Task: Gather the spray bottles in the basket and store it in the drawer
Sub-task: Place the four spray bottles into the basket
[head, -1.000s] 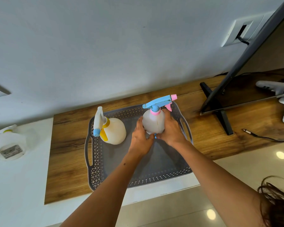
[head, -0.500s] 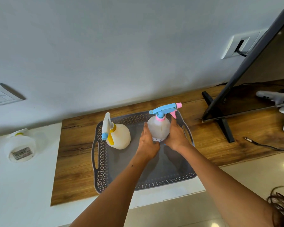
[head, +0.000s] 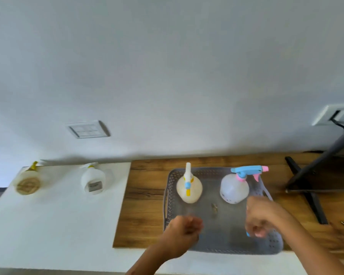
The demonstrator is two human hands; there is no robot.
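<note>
Neither of our hands holds anything: our left hand [head: 184,230] is curled loosely over the basket's near left corner, and our right hand [head: 263,219] hangs half-curled over its near right side, both motion-blurred.

2 spray bottles already stand upright in the grey basket [head: 270,244]: the yellow-trimmed bottle [head: 189,187] at its 11 o'clock corner and the blue-and-pink bottle [head: 234,187] at its 1 o'clock corner.

2 more wait outside, off at 9 o'clock from the basket on the white counter [head: 58,225]: the white labelled bottle [head: 93,180] nearer, the bottle with the round emblem [head: 28,183] farther. Both appear upright, nozzles toward the wall.

Our left hand is the nearer one, so we judge it suits the reach across the wooden top [head: 143,195].

1 small unclear object [head: 214,207] lies on the basket floor.
</note>
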